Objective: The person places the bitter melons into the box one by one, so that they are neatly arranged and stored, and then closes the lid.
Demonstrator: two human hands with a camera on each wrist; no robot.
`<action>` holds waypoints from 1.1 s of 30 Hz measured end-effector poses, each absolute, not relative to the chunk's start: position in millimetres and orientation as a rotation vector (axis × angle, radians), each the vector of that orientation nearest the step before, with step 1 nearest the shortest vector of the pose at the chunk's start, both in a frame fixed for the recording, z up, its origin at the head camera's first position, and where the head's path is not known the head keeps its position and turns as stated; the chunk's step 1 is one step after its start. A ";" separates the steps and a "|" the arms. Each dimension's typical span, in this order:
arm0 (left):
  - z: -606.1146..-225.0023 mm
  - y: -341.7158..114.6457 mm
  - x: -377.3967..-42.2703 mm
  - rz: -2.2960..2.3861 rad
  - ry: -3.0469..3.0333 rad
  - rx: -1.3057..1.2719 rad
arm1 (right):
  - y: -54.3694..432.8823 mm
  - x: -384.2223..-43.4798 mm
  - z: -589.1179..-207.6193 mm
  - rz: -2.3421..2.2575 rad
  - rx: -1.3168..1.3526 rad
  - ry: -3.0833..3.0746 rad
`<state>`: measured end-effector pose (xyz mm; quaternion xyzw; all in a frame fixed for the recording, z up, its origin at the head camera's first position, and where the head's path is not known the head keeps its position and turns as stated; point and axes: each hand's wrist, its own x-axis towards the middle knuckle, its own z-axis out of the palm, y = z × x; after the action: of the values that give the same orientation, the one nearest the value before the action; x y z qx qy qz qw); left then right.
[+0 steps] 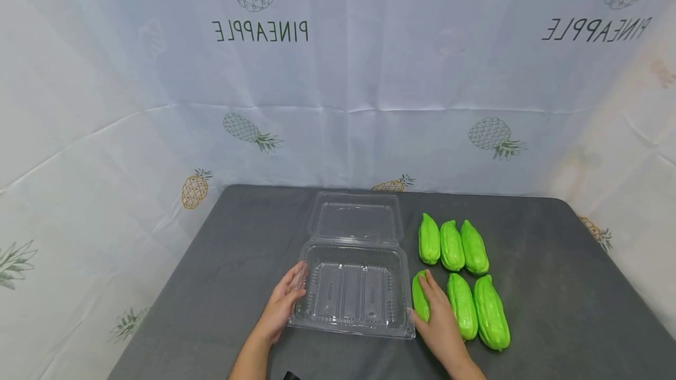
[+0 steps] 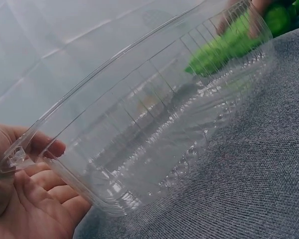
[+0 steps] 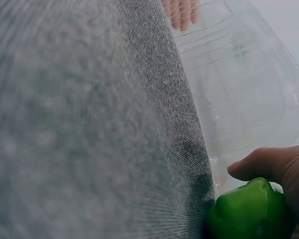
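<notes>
A clear plastic clamshell container (image 1: 351,328) stands on the dark table with its lid (image 1: 356,195) folded back flat. My left hand (image 1: 280,305) grips the container's left rim; the left wrist view has the fingers under the rim at that corner. My right hand (image 1: 439,322) is around a green bitter melon (image 1: 419,298) just right of the container, covering part of it. In the right wrist view the thumb (image 3: 261,164) lies along one side of that bitter melon (image 3: 249,211); its fingers are out of sight there.
Beside the right hand lie two more bitter melons, one nearer (image 1: 462,306) and one farther right (image 1: 492,312). Behind them is a row of three bitter melons (image 1: 451,245). A pineapple-print curtain (image 1: 348,75) hangs behind the grey table (image 1: 227,268).
</notes>
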<state>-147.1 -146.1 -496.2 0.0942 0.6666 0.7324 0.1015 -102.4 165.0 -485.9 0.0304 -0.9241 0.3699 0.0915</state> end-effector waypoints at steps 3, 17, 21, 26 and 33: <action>-496.4 -146.2 -147.1 2.162 1.968 0.271 | 163.9 -103.3 -489.5 1.099 0.088 -2.743; -495.1 -145.7 -146.6 2.154 1.973 0.260 | 163.2 -107.1 -493.8 1.150 -0.032 -2.810; -494.9 -146.4 -146.5 2.152 1.972 0.268 | 162.7 -105.6 -495.5 1.199 -0.040 -2.728; -495.6 -146.2 -146.7 2.164 1.959 0.269 | 162.1 -102.4 -493.8 1.234 -0.028 -2.605; -496.4 -145.5 -147.1 2.169 1.949 0.282 | 163.2 -98.2 -478.1 1.268 -0.095 -2.544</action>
<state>-147.1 -145.5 -496.4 0.0958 0.6614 0.7363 0.1058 -98.2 163.2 -478.1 -0.0330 -0.8846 0.4410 0.1482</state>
